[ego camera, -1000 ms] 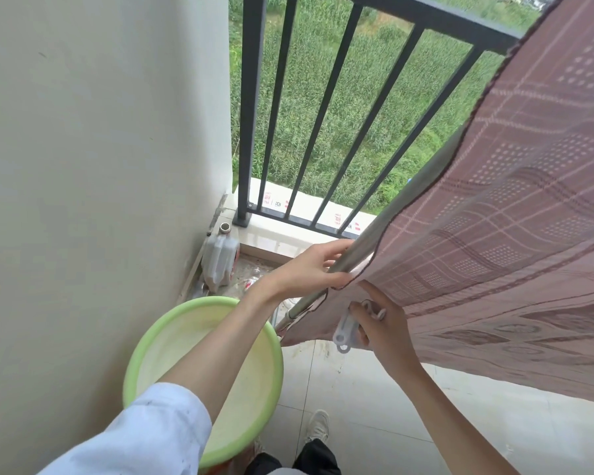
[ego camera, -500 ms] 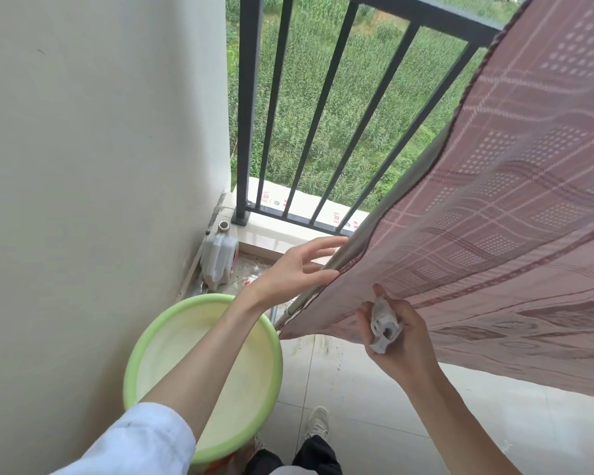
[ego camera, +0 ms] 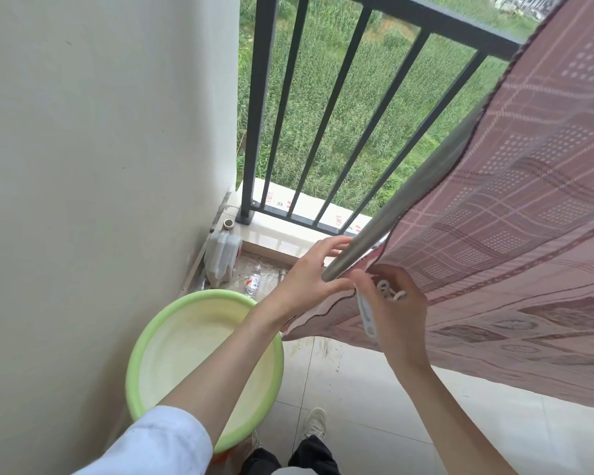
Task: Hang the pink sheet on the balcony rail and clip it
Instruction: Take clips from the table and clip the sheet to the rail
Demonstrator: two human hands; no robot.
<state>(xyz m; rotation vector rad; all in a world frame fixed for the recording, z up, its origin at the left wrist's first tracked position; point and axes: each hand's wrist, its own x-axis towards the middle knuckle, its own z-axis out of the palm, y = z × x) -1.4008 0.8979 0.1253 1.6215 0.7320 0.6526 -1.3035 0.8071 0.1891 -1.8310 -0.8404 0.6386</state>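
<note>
The pink patterned sheet [ego camera: 515, 228] hangs over a grey metal pole [ego camera: 367, 241] that slants up to the right in front of the dark balcony rail [ego camera: 436, 22]. My left hand [ego camera: 309, 279] wraps around the pole's lower end, fingers and thumb on it. My right hand [ego camera: 391, 310] is just below the pole's tip, at the sheet's corner, and holds a white plastic clip [ego camera: 367, 313]. The sheet hides most of the pole.
A green basin [ego camera: 144, 347] stands on the tiled floor against the wall at the left. A plastic jug [ego camera: 222, 255] and a small bottle [ego camera: 253, 281] lie in the corner by the rail's base. My shoe [ego camera: 314, 423] is below.
My right hand has risen with the clip from under the sheet up to the pole's end. My left hand has closed round the pole after briefly opening.
</note>
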